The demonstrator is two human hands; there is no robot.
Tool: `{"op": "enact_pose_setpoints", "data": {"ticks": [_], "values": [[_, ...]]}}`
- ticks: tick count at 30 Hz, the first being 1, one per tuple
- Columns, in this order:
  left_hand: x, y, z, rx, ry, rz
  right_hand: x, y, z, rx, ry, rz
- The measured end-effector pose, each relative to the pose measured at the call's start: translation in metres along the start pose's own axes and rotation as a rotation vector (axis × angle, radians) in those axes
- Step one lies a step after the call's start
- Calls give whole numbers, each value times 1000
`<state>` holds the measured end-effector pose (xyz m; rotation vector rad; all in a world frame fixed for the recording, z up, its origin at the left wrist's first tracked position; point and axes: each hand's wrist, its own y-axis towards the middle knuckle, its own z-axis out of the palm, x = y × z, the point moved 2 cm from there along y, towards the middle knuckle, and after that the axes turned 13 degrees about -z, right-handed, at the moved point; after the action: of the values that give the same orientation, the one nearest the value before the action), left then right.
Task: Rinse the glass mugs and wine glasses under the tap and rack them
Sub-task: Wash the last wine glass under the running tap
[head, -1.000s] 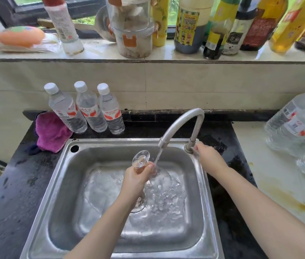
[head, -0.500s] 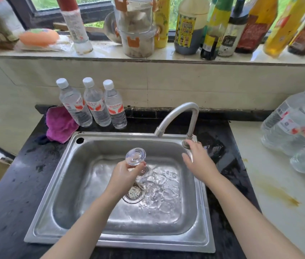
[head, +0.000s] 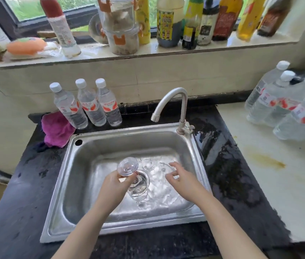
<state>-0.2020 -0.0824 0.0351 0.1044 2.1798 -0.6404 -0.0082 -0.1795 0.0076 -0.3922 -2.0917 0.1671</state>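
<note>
My left hand [head: 114, 186] grips a clear wine glass [head: 138, 184] by its stem, upside down over the steel sink [head: 69, 184], with the round foot pointing up and the bowl down near the drain. My right hand [head: 181, 178] hovers over the sink just right of the glass, fingers relaxed and spread, holding nothing. The curved tap [head: 174, 101] stands at the sink's back right corner, and no water runs from its spout. Water lies on the sink floor.
Three small water bottles [head: 90, 107] and a magenta cloth [head: 58, 129] stand behind the sink at left. Larger water bottles [head: 278, 103] sit on the pale counter at right. The windowsill above carries several sauce bottles and jars [head: 121, 27]. The dark counter is wet.
The water stream has stopped. My right hand left the tap's base and came down over the sink. My left hand lowered the upturned glass toward the drain.
</note>
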Motion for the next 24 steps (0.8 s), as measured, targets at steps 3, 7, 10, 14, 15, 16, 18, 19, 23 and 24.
{"op": "enact_pose_setpoints", "data": {"ticks": [3,7,10,14,15,16,18,19,23,24], "values": [[-6,-1,0,67,72,100,-1,-26,5,-109,24,61],[-12,-9,8,230,134,221,-3,-79,22,-309,61,180],[-10,-22,30,345,206,296,-10,-134,43,-469,116,268],[-11,-64,76,543,296,390,-33,-218,75,-646,18,445],[-13,-79,89,592,313,421,-39,-239,83,-690,8,494],[-14,-94,101,641,330,439,-43,-261,90,-742,14,537],[-16,-127,125,738,366,459,-51,-304,103,-859,43,601],[-16,-144,138,788,372,471,-53,-326,108,-918,57,629],[-14,-229,194,945,465,609,-63,-419,132,-1149,125,710],[-12,-255,208,986,484,640,-66,-445,139,-1202,146,724]]}}
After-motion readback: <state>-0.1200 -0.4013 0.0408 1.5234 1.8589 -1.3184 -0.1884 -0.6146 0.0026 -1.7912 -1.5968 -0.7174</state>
